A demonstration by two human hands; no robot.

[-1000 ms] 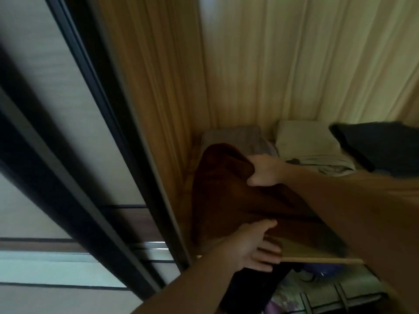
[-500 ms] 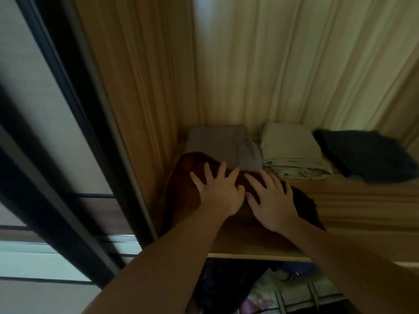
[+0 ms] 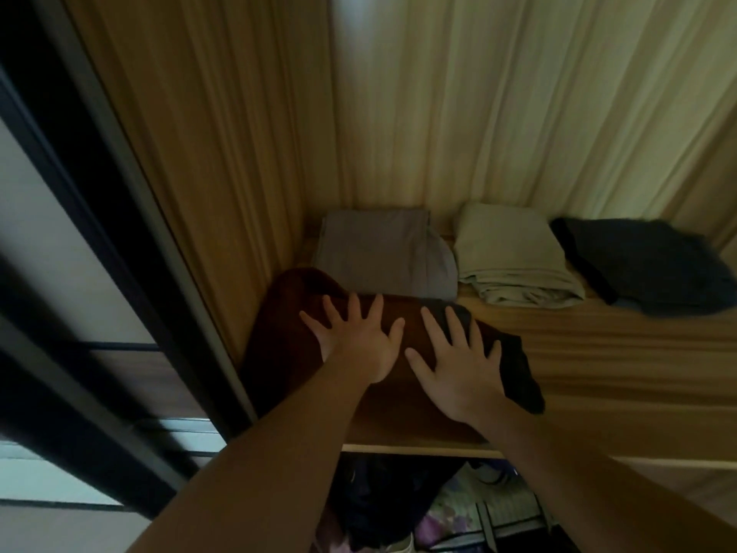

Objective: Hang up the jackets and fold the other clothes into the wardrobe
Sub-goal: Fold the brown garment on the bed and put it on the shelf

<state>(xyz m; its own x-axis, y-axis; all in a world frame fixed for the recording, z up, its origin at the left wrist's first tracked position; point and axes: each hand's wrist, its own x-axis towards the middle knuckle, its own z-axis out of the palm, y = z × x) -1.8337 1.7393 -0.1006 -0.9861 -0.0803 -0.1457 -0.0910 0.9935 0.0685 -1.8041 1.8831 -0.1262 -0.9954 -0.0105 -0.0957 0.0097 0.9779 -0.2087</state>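
Two bare hands lie flat on a folded dark brown fleece garment (image 3: 287,345) at the front left corner of the light wooden wardrobe shelf (image 3: 598,353). Left hand (image 3: 359,345) rests palm down on the middle of the brown piece, fingers (image 3: 353,309) spread wide & straight, gripping nothing, just pressing on the cloth. Right hand (image 3: 458,373) sits just right of the left hand, also palm down w/ fingers (image 3: 454,325) splayed, holding nothing; it covers the right part of the brown piece, where a darker, near-black fold of fabric (image 3: 518,377) sticks out toward the shelf's front edge. Can't tell if that dark fold is part of the same garment or a separate one.

Behind the brown garment, touching its back edge, lies a folded grey cloth stack (image 3: 383,249) against the wardrobe's back wall. Right of the grey stack, just beside it, sits a folded pale green-beige cloth stack (image 3: 510,257). Further right of that, near the shelf's right end, a loosely folded dark navy garment (image 3: 646,265).

Left of the brown garment rises the wooden wardrobe side panel (image 3: 199,153), w/ a dark sliding door frame (image 3: 91,201) beyond it. Below the shelf's front edge, dim dark clothing (image 3: 383,504) & a purple-floral patterned item (image 3: 450,516) show, too blurred to tell more.
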